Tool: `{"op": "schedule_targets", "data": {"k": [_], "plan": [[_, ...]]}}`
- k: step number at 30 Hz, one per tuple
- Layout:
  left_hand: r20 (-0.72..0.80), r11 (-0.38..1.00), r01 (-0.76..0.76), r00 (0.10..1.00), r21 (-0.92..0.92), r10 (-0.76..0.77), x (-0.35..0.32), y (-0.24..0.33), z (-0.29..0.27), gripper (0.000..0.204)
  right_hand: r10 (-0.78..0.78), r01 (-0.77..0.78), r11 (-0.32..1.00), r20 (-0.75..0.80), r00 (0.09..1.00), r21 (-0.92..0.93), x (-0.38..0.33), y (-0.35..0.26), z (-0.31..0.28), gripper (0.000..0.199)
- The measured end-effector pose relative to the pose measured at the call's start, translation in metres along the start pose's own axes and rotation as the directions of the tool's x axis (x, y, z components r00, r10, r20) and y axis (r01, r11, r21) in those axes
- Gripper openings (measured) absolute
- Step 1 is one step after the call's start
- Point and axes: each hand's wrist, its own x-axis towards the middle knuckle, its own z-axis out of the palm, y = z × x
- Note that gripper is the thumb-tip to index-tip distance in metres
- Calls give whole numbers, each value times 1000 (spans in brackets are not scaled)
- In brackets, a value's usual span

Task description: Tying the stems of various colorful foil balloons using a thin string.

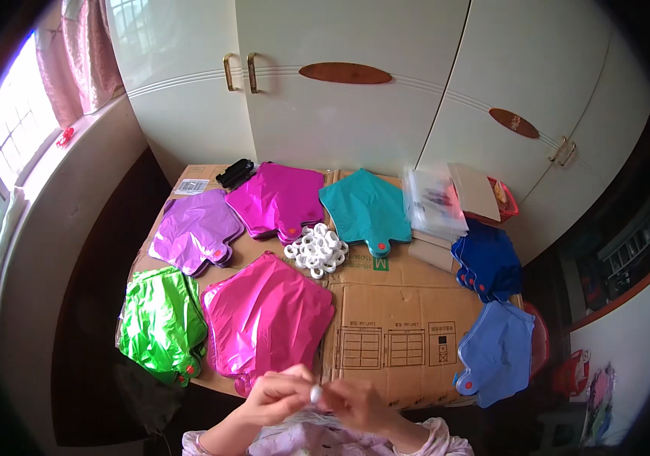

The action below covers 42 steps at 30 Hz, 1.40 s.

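Both my hands meet close to my body at the table's near edge. My left hand [279, 395] pinches a small white roll [316, 394], which resembles those in the pile on the table. My right hand [364, 405], slightly blurred, closes on the same roll from the other side. Just beyond my left hand lies a stack of shiny hot-pink foil balloons [270, 315], flat and uninflated. Farther off, a heap of small white ring-shaped rolls [317, 249] sits on the cardboard [397, 311] covering the table.
Flat foil balloons also lie around: green [161, 323], lilac [197, 228], magenta [278, 199], teal [368, 209], dark blue [490, 260] and light blue [497, 352]. Clear plastic bags [433, 201] and a red basket [504, 201] stand at the back right, before white cabinets [340, 121].
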Motion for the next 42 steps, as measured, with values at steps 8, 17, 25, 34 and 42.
{"op": "schedule_targets", "data": {"k": [8, 17, 25, 34, 42], "plan": [[44, 999, -44, 998, 21, 43, -1, 0, -2, 10, 52, -52, 998, 14, 999, 29, 7, 1, -4, 6], [-13, 971, -63, 998, 231, 68, 0, -8, -8, 16, -36, 35, 997, -9, 999, -63, 12, -1, 2, 3], [178, 982, -62, 983, 176, 30, 0, -13, -15, 20, -43, 37, 997, -88, 995, -69, 18, 3, -5, 9], [-128, 931, -88, 982, 354, 141, 18, -25, 1, 29, -101, 39, 941, -167, 981, -337, 22, 3, -6, 11], [-59, 845, 15, 998, 534, 20, 16, -24, 0, 18, -129, 87, 966, -163, 978, -243, 37, 9, -25, 12]]}}
